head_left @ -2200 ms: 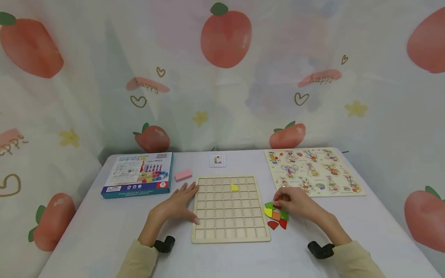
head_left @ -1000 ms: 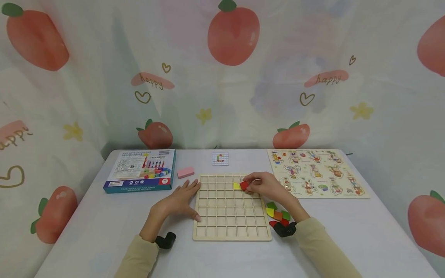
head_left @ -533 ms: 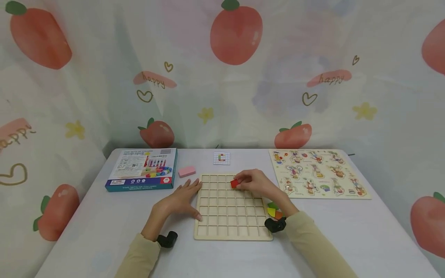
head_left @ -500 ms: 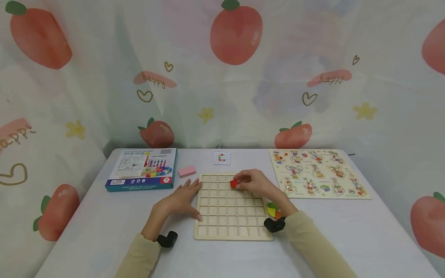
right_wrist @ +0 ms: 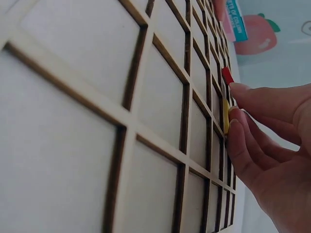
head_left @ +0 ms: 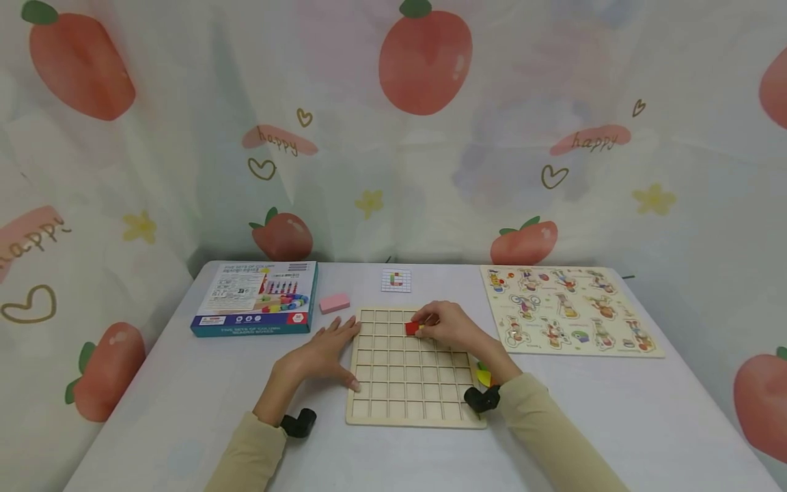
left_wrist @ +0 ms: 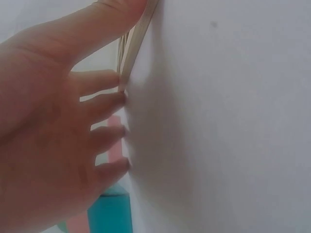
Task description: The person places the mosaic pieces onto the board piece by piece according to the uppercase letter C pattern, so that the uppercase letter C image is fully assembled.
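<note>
A pale wooden grid board (head_left: 396,374) lies flat on the table. Spread along its left edge, my left hand (head_left: 320,357) steadies it with straight fingers; in the left wrist view the thumb and fingers touch the board's side (left_wrist: 137,46). My right hand (head_left: 451,326) pinches a small red tile (head_left: 411,329) over the upper middle cells. Beside it a yellow tile (right_wrist: 225,116) sits at the board under the fingertips, mostly hidden in the head view. Right of the board, the loose green and yellow tiles (head_left: 484,377) are partly covered by the right wrist.
A pattern card (head_left: 396,280) lies behind the board. A pink block (head_left: 335,303) and a blue-edged box (head_left: 255,301) are at the back left. A wooden picture puzzle (head_left: 568,311) occupies the back right. A printed cloth hangs behind the table.
My right hand took a red tile from the pile, carried it to the board and shifted left past the yellow tile. The left hand stays at the board's edge.
</note>
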Tool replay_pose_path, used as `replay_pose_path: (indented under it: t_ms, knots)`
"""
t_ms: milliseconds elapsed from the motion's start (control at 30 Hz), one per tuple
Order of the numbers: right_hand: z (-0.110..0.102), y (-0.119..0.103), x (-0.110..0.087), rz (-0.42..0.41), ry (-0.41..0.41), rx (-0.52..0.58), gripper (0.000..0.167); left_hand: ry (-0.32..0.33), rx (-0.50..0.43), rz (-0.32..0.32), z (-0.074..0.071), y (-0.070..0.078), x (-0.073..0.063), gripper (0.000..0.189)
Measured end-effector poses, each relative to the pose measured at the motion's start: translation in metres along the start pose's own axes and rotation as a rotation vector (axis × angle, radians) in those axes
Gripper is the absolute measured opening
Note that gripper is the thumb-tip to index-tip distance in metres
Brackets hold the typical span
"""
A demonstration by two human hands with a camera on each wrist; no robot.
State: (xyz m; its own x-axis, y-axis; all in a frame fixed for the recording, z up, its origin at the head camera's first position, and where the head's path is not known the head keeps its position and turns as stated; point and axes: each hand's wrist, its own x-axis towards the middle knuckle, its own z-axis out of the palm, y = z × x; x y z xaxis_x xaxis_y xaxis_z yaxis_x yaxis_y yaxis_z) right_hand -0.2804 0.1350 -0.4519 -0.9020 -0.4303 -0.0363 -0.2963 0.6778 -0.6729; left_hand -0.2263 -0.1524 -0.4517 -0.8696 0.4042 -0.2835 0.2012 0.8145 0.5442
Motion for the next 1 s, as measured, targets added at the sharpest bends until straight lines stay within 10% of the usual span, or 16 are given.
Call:
replay_pose_path:
  t_ms: [1000]
  knots:
    - [-0.003, 0.003, -0.008, -0.101, 0.014, -0.046, 0.020, -0.027, 0.031, 0.016, 0.001, -0.004, 0.003, 0.109]
